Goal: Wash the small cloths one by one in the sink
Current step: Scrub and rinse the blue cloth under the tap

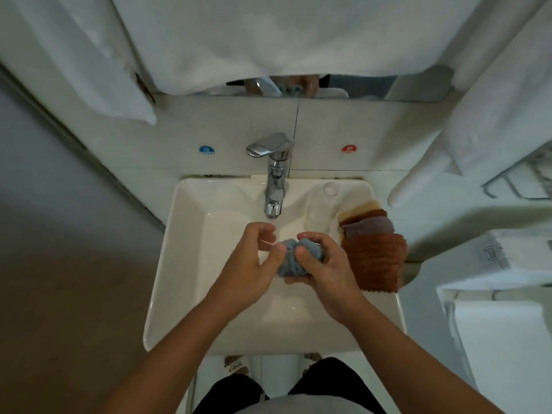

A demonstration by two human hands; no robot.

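Observation:
A small blue-grey cloth [288, 258] is bunched up over the basin of the white sink [185, 264], below the chrome tap [273, 174]. My right hand [322, 270] grips the cloth from the right, thumb on top and fingers curled round it. My left hand [254, 264] pinches its left edge with curled fingers. A stack of other small cloths [373, 252], brown on top with purple and beige ones behind, lies on the sink's right rim.
A clear empty bottle [324, 207] lies on the rim right of the tap. White towels [239, 40] hang above the sink and at the right. A metal rack [519, 180] is at the far right. Blue and red stickers mark the wall.

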